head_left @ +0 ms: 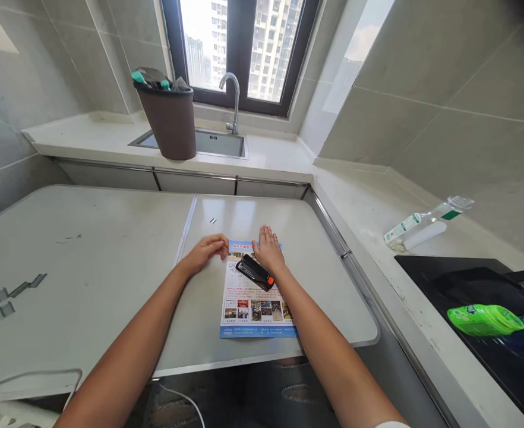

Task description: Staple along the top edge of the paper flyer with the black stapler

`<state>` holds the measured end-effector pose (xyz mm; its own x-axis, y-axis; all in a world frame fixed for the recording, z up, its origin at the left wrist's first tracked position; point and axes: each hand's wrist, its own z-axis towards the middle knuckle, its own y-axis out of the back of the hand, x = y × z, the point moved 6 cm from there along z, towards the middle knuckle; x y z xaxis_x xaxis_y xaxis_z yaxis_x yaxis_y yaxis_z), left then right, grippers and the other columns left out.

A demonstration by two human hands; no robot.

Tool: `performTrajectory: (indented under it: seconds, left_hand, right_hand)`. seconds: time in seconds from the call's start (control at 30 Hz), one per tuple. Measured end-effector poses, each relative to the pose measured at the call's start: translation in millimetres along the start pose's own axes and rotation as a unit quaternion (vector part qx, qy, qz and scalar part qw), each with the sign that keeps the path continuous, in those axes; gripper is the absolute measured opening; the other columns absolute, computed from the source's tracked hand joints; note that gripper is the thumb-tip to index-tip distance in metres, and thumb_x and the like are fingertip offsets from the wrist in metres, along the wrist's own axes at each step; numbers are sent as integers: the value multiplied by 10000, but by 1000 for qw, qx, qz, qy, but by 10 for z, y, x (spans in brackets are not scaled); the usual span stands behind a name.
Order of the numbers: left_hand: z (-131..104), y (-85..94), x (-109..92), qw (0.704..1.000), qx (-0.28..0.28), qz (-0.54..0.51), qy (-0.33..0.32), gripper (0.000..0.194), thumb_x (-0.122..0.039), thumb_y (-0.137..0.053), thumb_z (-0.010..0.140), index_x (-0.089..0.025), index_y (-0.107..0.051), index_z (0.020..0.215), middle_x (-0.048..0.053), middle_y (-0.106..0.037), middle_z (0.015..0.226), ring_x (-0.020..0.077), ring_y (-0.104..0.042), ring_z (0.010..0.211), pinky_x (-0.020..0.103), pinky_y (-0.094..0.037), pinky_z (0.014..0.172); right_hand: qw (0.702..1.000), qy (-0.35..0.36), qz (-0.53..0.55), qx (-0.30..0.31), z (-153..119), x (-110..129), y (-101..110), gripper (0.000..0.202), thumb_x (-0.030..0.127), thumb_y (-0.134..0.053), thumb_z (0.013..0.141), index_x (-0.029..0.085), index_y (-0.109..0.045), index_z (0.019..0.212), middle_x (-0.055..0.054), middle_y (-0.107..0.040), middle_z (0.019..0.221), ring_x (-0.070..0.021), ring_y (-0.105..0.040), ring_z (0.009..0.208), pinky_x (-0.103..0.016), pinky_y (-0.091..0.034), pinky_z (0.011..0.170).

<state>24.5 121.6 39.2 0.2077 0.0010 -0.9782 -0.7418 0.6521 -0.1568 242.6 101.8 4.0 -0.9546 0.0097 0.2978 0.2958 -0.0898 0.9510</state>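
Observation:
A printed leaflet (235,291) with a blue border, text and small photos lies on the white folding table. On it rests a black stapler (255,272) with an orange end, slanting down to the right. My left hand (207,251) has its fingers curled together at the leaflet's upper left edge, seemingly pinching it. Flat on the leaflet's upper right part lies my right hand (269,248), fingers stretched out, its wrist close beside the stapler. Two tiny staple pieces (212,220) lie beyond my left hand. Further left are several strips of staples (28,287).
A brown bin (168,122) stands at the sink (220,142) under the window. On the right counter (355,196) are a clear bottle (417,224) and a black cooktop (458,282) with a green bottle (485,320) lying on it. A white cable (182,395) hangs below the table edge.

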Motion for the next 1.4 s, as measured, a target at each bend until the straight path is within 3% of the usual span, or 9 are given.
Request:
performTrajectory:
  seconds: [0.07, 0.17, 0.3, 0.43, 0.57, 0.7, 0.9, 1.2, 1.4]
  left_hand:
    - [54, -149, 82, 991, 14, 129, -13, 256, -401, -602, 942, -156, -677, 925, 46, -687, 798, 184, -635, 753, 318, -511, 768]
    - [76, -308, 122, 936, 13, 343, -74, 173, -213, -515, 951, -184, -685, 941, 50, -689, 908, 199, -630, 878, 344, -504, 861]
    - [-27, -415, 153, 882, 13, 461, -102, 349, -29, -421, 870, -194, -690, 1021, 85, -668, 1024, 222, -618, 992, 377, -519, 932]
    - [-179, -513, 152, 865, 24, 493, -91, 584, 56, -427, 751, -208, -676, 1208, 101, -666, 1253, 254, -588, 1194, 450, -478, 1096]
    - [-316, -608, 132, 846, 22, 527, -71, 625, 40, -461, 762, -203, -641, 1309, 115, -668, 1305, 281, -573, 1254, 484, -462, 1127]
    - [-411, -656, 98, 843, 16, 531, -87, 527, -53, -492, 890, -230, -595, 1376, 101, -628, 1410, 275, -534, 1331, 499, -431, 1161]
    - [-410, -678, 102, 816, 19, 573, -71, 303, -184, -509, 1001, -255, -668, 1248, 89, -625, 1410, 288, -537, 1321, 516, -431, 1117]
    - [-407, -607, 107, 837, 6, 544, -64, 226, -211, -617, 964, -250, -654, 1184, 87, -639, 1340, 288, -565, 1242, 487, -451, 1061]
    - [-427, -570, 75, 859, 6, 507, -66, 283, -170, -653, 913, -240, -646, 1188, 95, -647, 1283, 280, -564, 1200, 459, -471, 1058]
  right_hand:
    - [1000, 2, -2, -3, -2, 12, 2, 721, 416, -265, 1067, -14, -203, 1643, -182, -170, 1732, -266, -113, 1624, -444, -56, 1315]
    - [1000, -1, -1, 2, 24, 42, -9, 706, 412, -270, 1065, 6, -228, 1642, -176, -185, 1730, -257, -121, 1624, -444, -62, 1313]
    - [1000, -3, 6, -2, 40, 51, -10, 703, 414, -276, 1063, 25, -230, 1647, -158, -181, 1734, -248, -113, 1626, -437, -62, 1315]
    - [1000, -3, 14, -10, 27, 38, -10, 702, 412, -278, 1063, 19, -244, 1643, -158, -195, 1731, -255, -133, 1623, -440, -74, 1318]
    - [1000, 0, 21, -20, 20, 29, -22, 697, 403, -289, 1058, 9, -276, 1632, -162, -226, 1723, -265, -179, 1613, -438, -98, 1319]
    - [999, 6, 16, -30, 22, 29, -34, 681, 394, -296, 1054, 14, -317, 1618, -169, -256, 1713, -275, -201, 1607, -443, -103, 1317]
    - [999, 9, 13, -30, 19, 46, -30, 639, 373, -326, 1049, 63, -370, 1606, -168, -277, 1705, -280, -201, 1610, -471, -123, 1310]
    - [997, 42, 56, -33, 80, 69, 3, 568, 341, -372, 1030, 129, -490, 1545, -138, -408, 1653, -281, -305, 1573, -492, -178, 1306]
    - [989, 108, 77, -61, 39, 160, 69, 493, 308, -452, 1014, 165, -559, 1473, -135, -500, 1583, -263, -386, 1521, -489, -183, 1306]
